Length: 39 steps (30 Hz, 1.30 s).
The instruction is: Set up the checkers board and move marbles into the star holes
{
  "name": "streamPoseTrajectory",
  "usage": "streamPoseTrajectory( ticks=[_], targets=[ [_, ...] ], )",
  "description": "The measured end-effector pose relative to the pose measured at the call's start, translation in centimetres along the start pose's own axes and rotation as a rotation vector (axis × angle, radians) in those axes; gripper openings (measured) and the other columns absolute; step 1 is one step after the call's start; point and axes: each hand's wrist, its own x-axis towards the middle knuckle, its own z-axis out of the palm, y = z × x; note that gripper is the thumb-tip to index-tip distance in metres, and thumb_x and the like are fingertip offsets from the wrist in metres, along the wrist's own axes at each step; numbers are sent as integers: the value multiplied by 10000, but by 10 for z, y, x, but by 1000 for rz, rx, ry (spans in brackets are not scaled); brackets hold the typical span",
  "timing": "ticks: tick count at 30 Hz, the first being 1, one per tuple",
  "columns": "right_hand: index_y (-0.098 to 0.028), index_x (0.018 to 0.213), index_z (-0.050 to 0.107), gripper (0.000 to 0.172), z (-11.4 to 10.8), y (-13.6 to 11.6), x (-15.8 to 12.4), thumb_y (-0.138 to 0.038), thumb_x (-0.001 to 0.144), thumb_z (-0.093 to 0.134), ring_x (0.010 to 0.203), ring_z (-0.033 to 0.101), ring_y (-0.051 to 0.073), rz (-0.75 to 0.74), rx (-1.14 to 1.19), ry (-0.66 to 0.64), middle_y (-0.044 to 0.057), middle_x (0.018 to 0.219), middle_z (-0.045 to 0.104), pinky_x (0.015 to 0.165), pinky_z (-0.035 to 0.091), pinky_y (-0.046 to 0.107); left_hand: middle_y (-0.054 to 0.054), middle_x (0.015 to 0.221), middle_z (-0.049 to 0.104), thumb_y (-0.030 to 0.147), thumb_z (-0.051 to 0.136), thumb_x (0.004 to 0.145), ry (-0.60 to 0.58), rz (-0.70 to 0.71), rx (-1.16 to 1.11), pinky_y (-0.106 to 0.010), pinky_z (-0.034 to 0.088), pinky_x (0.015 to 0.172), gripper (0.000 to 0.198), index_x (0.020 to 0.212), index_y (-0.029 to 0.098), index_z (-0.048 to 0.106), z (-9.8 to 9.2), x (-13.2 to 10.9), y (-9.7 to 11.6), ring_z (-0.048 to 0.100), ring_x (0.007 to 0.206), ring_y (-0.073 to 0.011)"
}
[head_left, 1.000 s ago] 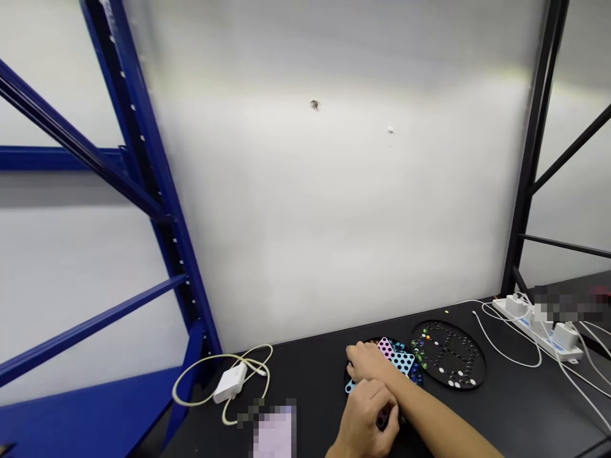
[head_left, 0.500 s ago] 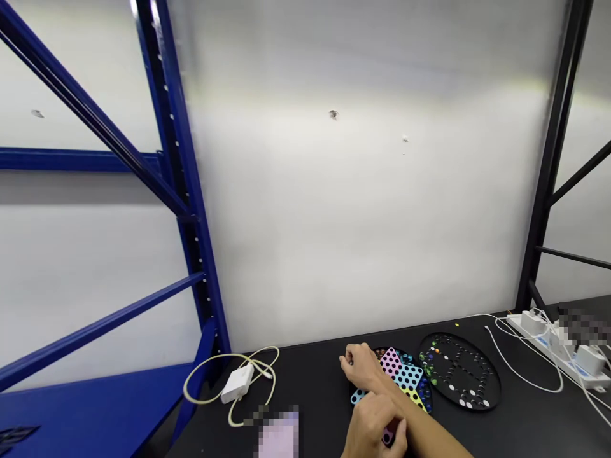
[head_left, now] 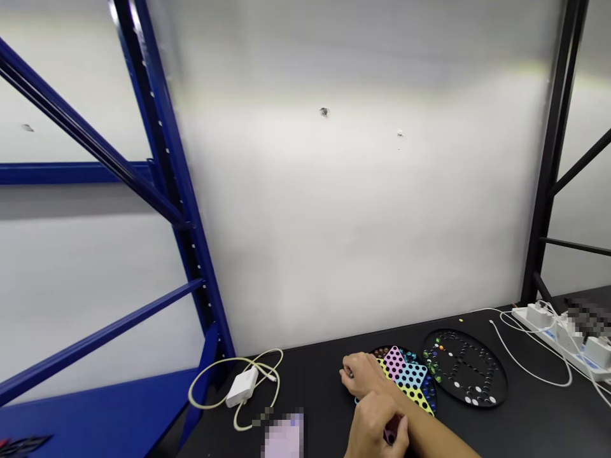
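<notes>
A round black perforated board [head_left: 464, 369] lies on the black table, holding coloured marbles and white-dotted holes. Left of it is a second round black board [head_left: 382, 352], with dotted pink, cyan and yellow plastic pieces [head_left: 405, 375] overlapping on it. My right hand [head_left: 361, 375] rests on that board's left edge, its fingers bunched; anything between them is hidden. My left hand [head_left: 372, 423] sits just below, in front of the board, closed around a dark magenta piece [head_left: 392, 431] that shows only in part.
A white charger [head_left: 243, 387] with a looped cream cable lies left of the hands, and a pixelated pale lilac object [head_left: 284, 437] is at the bottom. A white power strip [head_left: 558, 334] with plugs and cables is at the right. Blue shelving [head_left: 162, 191] stands left, and a black upright [head_left: 554, 152] right.
The whole scene has shifted slightly as my head moved. My hands have drawn a little toward the front, leaving more of the yellow piece showing and covering the cyan corner at the left.
</notes>
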Motion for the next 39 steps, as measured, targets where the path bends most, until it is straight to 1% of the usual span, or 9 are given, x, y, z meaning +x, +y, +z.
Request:
streamPoseTrajectory(
  ticks=[5, 9, 14, 19, 24, 30, 33, 36, 39],
  targets=[
    [-212, 878, 628, 149, -2, 9, -6, -265, 938, 502, 901, 615, 193, -23, -82, -7, 50, 962, 673, 795, 423, 289, 24, 573, 579, 140, 495, 789, -25, 0, -17, -256, 363, 542, 120, 695, 210, 517, -2, 2, 3, 540, 517, -115],
    [-214, 875, 630, 157, -8, 15, -11, -304, 938, 517, 951, 605, 209, 4, -68, -76, 52, 979, 656, 838, 456, 312, 24, 584, 588, 134, 495, 784, -43, -9, -21, -254, 369, 549, 111, 712, 213, 523, -1, 3, 5, 542, 518, -118],
    [-192, 1050, 627, 204, -15, 14, -22, -280, 947, 476, 1196, 511, 283, -27, -42, -88, 114, 1224, 598, 1021, 389, 451, 27, 582, 583, 118, 500, 770, -56, -23, -15, -248, 369, 548, 120, 697, 213, 504, -2, 4, 5, 539, 519, -119],
    [-169, 1171, 593, 296, -8, 22, -39, -318, 923, 529, 1191, 515, 292, -97, -19, -178, 141, 1276, 579, 1011, 410, 464, 25, 587, 577, 127, 509, 758, -87, -37, -38, -243, 379, 550, 109, 695, 214, 493, -4, 6, 8, 542, 534, -122],
    [-174, 1466, 376, 528, 5, 42, -47, -348, 971, 429, 1447, 274, 263, -195, 36, -221, 124, 1579, 309, 1178, 248, 441, 18, 613, 590, 140, 509, 767, -93, -34, -33, -247, 402, 575, 95, 710, 215, 515, -4, 10, 12, 551, 568, -130],
    [-116, 1561, 167, 686, -36, 64, -50, -264, 920, 362, 1507, 1, 238, 43, 73, -291, 104, 1641, 12, 1214, 77, 477, 31, 579, 584, 109, 494, 768, -96, -4, -15, -252, 380, 561, 122, 721, 214, 533, -3, 5, 5, 536, 512, -114],
    [-103, 1566, 148, 680, -62, 80, -61, -311, 938, 310, 1508, -6, 216, 81, 74, -305, 99, 1640, 2, 1213, 67, 463, 22, 591, 592, 116, 506, 759, -159, -18, -14, -255, 395, 578, 112, 728, 215, 549, -1, 4, 6, 551, 544, -125],
    [-133, 1569, 154, 678, -79, 108, -70, -354, 947, 304, 1509, 14, 213, 130, 8, -226, 84, 1644, 30, 1209, 80, 459, -3, 717, 641, 135, 546, 759, -279, -113, 19, -275, 448, 657, 89, 742, 221, 559, 0, 7, 11, 605, 697, -165],
    [-143, 1528, 295, 626, -90, 151, -75, -328, 931, 335, 1494, 116, 275, 355, -104, -134, 120, 1628, 163, 1168, 182, 499, -25, 979, 690, 229, 603, 801, -378, -224, 61, -346, 492, 852, 104, 898, 251, 634, 0, 6, 11, 624, 945, -218]
  ],
)
